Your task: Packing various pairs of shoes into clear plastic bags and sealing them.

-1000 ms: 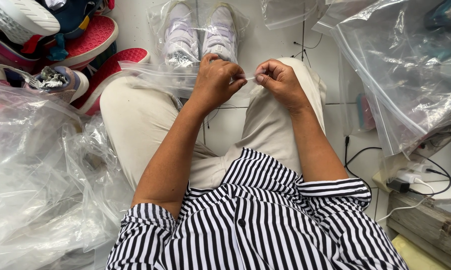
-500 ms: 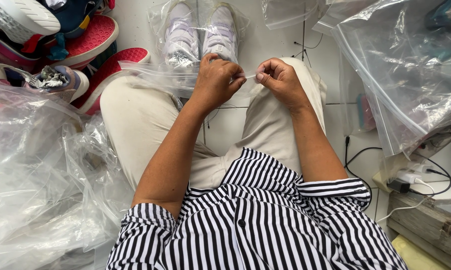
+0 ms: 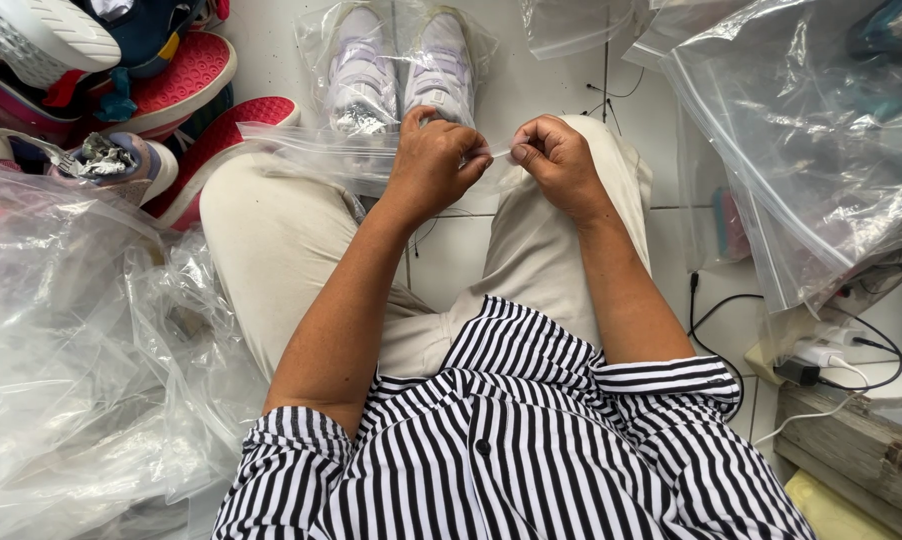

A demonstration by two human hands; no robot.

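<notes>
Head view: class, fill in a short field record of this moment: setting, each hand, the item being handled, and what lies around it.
Setting: seated person, white tiled floor
Left hand: pinching the top edge of a clear plastic bag
Right hand: pinching the same edge, close to the left hand
Bag contents: pair of white shoes, toes pointing away
Bag position: lying across the knees and floor
Left side: pile of loose shoes, heap of clear bags
Right side: large clear bags, power strip with cables
</notes>
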